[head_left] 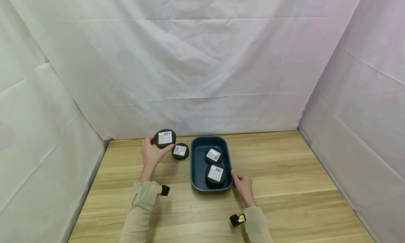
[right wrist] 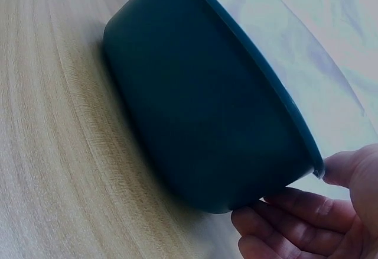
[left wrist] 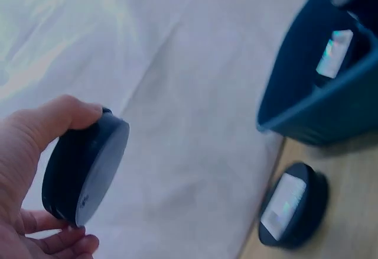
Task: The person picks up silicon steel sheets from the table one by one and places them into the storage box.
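Note:
My left hand (head_left: 152, 156) grips a large black round container (head_left: 165, 138) by its edge, thumb on one side and fingers on the other. A white barcode label on its flat face shows in the head view. In the left wrist view the held container (left wrist: 82, 167) is tilted and raised above the table. A smaller black round container (head_left: 180, 151) lies close by on the table. At the near right corner of a dark blue rectangular tray (head_left: 198, 165), my right hand (head_left: 243, 185) holds the rim, with the thumb (right wrist: 342, 167) at the lip and curled fingers below.
Inside the tray, a small black container (head_left: 213, 155) sits behind a larger one (head_left: 216, 175), both labelled on top. The wooden table (head_left: 284, 172) is bordered by white cloth (head_left: 202, 60) at the back and sides.

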